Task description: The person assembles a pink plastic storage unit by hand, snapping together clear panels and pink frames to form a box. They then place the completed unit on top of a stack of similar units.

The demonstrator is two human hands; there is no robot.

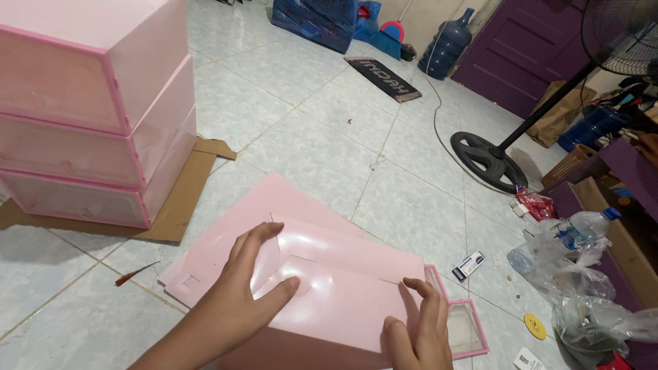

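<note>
Glossy pink plastic panel [343, 288], folded, flat atop another pink sheet [260, 205] on floor.

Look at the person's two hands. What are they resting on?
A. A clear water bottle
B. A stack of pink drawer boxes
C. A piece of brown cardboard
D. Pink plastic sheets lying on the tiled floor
D: the left hand and right hand both lie flat on the pink plastic sheets; the stacked pink boxes stand apart, untouched.
</note>
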